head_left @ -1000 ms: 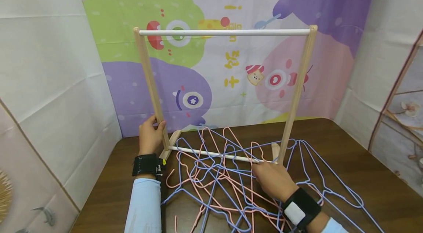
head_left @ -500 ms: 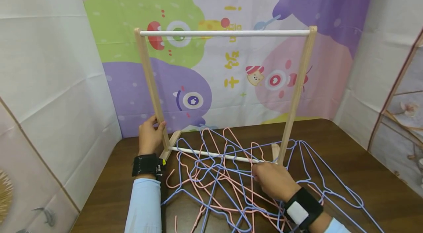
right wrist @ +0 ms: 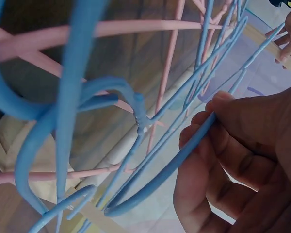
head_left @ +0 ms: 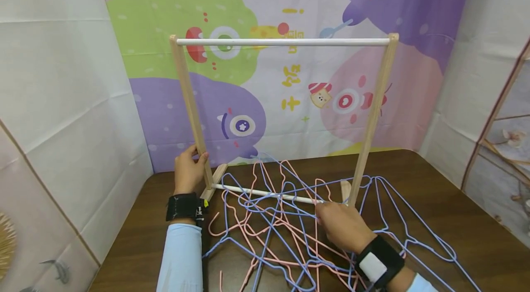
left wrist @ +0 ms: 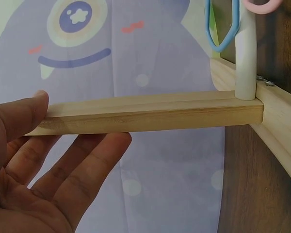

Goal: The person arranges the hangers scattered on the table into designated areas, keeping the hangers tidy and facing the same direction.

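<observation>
In the head view a rack [head_left: 188, 94] of two pale wooden uprights joined by white bars stands on the table. My left hand [head_left: 188, 172] holds its left upright low down; the left wrist view has the thumb above the wooden strip [left wrist: 184, 111] and the fingers beneath. Near the foot of the right upright, my right hand [head_left: 345, 225] pinches a blue wire hanger [right wrist: 160, 184] between thumb and fingers. That hanger reaches leftward over a tangle of pink hangers [head_left: 209, 225] and other blue ones, which partly hides it.
The white top bar [head_left: 281, 42] has nothing hanging on it. Hangers cross the lower white bar [head_left: 302, 199]. More blue hangers [head_left: 407, 240] spread over the brown table [head_left: 430, 195] to the right. A cartoon cloth [head_left: 281, 131] hangs close behind the rack.
The blue hanger in my right hand has shifted and tilted over the tangle, its far end swinging rightward at the back. Both hands keep nearly the same place, and the rack stays put.
</observation>
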{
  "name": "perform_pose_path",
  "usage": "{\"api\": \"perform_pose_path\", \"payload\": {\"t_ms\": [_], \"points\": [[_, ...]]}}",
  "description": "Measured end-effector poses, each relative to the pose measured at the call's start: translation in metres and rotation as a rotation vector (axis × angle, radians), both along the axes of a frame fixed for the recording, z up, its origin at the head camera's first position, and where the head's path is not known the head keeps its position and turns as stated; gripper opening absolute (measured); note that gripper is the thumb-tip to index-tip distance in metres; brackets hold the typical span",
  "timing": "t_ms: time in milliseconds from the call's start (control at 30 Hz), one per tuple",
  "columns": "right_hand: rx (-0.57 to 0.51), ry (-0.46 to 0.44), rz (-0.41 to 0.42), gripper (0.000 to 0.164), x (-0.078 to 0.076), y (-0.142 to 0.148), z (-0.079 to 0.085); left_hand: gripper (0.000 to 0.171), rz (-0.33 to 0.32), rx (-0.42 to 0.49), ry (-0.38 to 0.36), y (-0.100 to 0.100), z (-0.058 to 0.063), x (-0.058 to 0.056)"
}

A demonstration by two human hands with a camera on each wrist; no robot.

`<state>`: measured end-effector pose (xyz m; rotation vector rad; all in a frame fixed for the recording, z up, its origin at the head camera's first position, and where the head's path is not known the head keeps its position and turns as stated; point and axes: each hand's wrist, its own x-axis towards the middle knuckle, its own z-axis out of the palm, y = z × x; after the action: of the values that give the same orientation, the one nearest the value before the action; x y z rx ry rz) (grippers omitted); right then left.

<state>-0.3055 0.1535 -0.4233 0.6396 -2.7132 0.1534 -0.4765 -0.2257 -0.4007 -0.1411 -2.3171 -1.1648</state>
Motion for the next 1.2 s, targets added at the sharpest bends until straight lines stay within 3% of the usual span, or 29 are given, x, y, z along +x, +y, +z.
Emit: {"api": "perform_pose_path", "payload": {"t_ms": [300,633,867,1200], "points": [[-0.030,-0.007,-0.042,0.029,0.003,0.000,0.015,0.028,-0.009,-0.006,0.013,0.000,0.001,0.002],[-0.168,-0.072,-0.116,0.018,-0.001,0.008,0.031,0.028,-0.016,-0.001,0.025,0.001,0.001,0.003],[-0.226,-0.108,-0.107,0.015,-0.006,0.011,0.037,0.031,-0.014,0.001,0.018,-0.002,0.000,0.002],[-0.610,-0.297,-0.076,0.011,-0.006,0.018,0.043,0.031,-0.015,-0.011,0.027,0.000,-0.001,0.002]]}}
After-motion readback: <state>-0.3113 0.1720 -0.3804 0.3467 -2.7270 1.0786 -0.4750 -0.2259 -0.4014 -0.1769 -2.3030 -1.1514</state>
